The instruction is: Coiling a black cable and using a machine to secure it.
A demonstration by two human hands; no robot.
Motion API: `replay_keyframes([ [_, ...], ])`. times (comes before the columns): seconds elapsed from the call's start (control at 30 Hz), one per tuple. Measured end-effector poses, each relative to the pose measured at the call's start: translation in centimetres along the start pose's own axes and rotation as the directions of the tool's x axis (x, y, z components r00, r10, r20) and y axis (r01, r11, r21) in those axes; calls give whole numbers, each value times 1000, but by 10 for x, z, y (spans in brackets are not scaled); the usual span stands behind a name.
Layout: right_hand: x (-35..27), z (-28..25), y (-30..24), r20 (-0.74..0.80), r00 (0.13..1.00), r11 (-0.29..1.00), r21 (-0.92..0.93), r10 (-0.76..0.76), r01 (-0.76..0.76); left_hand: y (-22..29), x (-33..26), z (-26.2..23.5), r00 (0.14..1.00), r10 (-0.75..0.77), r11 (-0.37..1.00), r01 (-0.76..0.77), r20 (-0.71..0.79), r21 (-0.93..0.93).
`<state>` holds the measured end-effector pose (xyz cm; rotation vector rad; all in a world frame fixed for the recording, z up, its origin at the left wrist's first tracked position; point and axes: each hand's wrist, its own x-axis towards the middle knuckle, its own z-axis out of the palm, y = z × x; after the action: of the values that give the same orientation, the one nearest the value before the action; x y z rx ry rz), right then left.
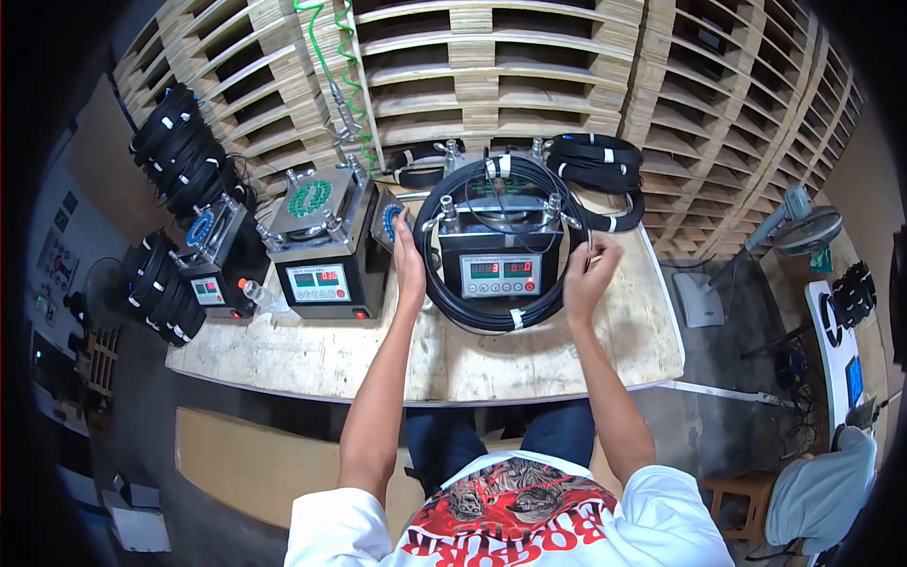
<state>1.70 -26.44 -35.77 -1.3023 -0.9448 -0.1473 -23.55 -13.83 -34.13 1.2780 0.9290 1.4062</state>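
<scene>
A large coil of black cable [472,317], bound with white ties, rings a grey machine [501,255] that has red digit displays and buttons on its front. My left hand [408,257] grips the coil's left side, fingers curled over it. On the coil's right side, my right hand [590,269] closes on the cable and pinches a thin strand between the fingertips. The coil rests partly on the machine's top clamps and partly on the wooden tabletop [425,364].
Two similar machines [326,241] [219,255] stand to the left, with a small plastic bottle [263,298] between them. More black coils lie behind [595,161] and hang at the left [179,142] [161,283]. Stacked wooden pallets [529,66] form the backdrop. A fan [803,227] stands to the right.
</scene>
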Motion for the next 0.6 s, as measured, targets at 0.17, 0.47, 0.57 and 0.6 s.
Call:
replay_keyframes([
  [0.17,57,9,47,185,943,949,104,277,-299,-34,0,12,990,113,966,-89,-86,242],
  [0.47,45,20,32,25,920,913,-141,391,-384,-14,1,17,979,36,960,21,-199,280],
  [0.57,44,20,32,-16,930,923,-115,368,-368,-6,-3,20,980,19,960,38,-200,279],
  [0.6,42,18,33,-18,929,922,-121,369,-368,-4,-4,20,984,-11,952,65,-180,298],
])
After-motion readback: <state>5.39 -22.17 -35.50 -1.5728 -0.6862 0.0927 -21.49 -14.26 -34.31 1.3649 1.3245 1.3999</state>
